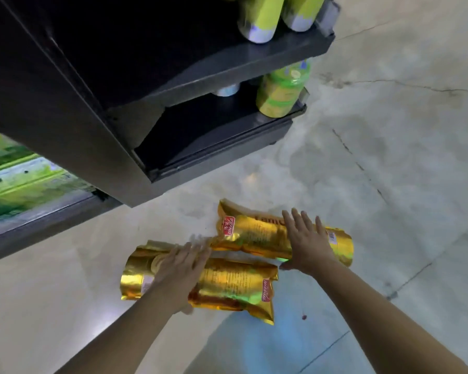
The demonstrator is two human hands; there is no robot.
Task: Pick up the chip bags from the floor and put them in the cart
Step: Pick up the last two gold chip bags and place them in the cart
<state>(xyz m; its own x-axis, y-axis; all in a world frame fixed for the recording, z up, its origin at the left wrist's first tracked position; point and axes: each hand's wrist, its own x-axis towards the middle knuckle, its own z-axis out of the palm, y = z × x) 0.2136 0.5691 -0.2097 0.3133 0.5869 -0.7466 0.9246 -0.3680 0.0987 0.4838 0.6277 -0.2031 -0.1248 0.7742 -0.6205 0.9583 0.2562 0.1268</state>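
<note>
Two shiny gold chip bags lie on the pale floor. The nearer bag [227, 287] lies lower left, the farther bag [257, 236] just beyond it to the right. My left hand [180, 268] lies flat across the nearer bag with its fingers straight. My right hand [305, 238] rests on the farther bag, fingers spread and straight, thumb down at the bag's near edge. Neither bag is lifted. No cart is in view.
A dark shelving unit [152, 98] stands close at upper left, holding green-labelled bottles [278, 95] and cans [260, 20]. Green packages [25, 179] fill a lower shelf at far left. Cracked pale floor [389, 157] stretches to the right.
</note>
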